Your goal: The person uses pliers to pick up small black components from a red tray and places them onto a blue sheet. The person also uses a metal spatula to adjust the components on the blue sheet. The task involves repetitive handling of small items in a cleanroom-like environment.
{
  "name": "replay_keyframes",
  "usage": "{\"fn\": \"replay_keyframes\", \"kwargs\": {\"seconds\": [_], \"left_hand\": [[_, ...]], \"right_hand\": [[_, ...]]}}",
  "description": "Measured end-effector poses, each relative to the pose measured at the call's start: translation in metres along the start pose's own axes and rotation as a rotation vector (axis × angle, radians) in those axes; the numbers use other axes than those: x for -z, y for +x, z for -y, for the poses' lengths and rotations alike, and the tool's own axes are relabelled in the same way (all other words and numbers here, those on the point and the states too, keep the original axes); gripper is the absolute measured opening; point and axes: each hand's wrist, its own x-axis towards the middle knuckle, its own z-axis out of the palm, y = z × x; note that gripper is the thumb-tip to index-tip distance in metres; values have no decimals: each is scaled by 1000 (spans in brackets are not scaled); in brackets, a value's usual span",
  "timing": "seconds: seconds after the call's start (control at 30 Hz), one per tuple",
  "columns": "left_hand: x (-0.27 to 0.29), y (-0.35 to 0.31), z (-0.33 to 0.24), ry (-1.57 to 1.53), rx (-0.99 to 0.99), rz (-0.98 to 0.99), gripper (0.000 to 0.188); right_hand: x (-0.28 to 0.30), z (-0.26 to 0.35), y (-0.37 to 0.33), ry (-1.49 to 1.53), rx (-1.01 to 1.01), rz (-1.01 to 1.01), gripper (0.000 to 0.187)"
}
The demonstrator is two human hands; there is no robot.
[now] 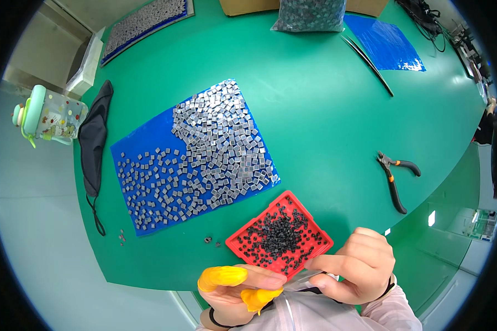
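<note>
Just in front of me a red tray (247, 255) holds many small black parts (280, 231), heaped in the middle and scattered toward the walls. My left hand (240, 289), with yellow finger cots on two fingers, is curled at the tray's near edge. Whatever its fingers close on is too small or hidden to make out. By the tray's right corner, my right hand (359, 267) has its thumb and forefinger drawn toward each other in a pinch, the other fingers folded. A pale, unclear bit shows between them. Beyond the tray lies a blue sheet (154, 135) covered with small grey square pieces (221, 138).
Side cutters (392, 174) lie at right and tweezers (370, 66) farther back, beside another blue sheet (384, 44). A filled plastic bag (309, 15) stands at the far edge. A black mask (94, 135) and a bottle (58, 115) are at left. Loose bits (208, 240) sit near the tray.
</note>
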Motion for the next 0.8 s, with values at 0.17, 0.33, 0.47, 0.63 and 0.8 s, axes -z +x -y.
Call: {"fn": "replay_keyframes", "kwargs": {"seconds": [0.17, 0.33, 0.47, 0.63, 0.8], "left_hand": [[-4, 1, -1, -101, 2, -40, 32], [-10, 15, -5, 48, -131, -21, 42], [-10, 14, -3, 104, -156, -9, 55], [-6, 4, 4, 47, -117, -56, 62], [-10, 10, 0, 115, -179, -31, 44]], "right_hand": [[0, 0, 2, -79, 20, 9, 22], [0, 1, 1, -110, 21, 27, 22], [0, 5, 0, -118, 7, 37, 20], [2, 9, -1, -75, -34, 48, 18], [1, 10, 0, 131, -174, 105, 11]]}}
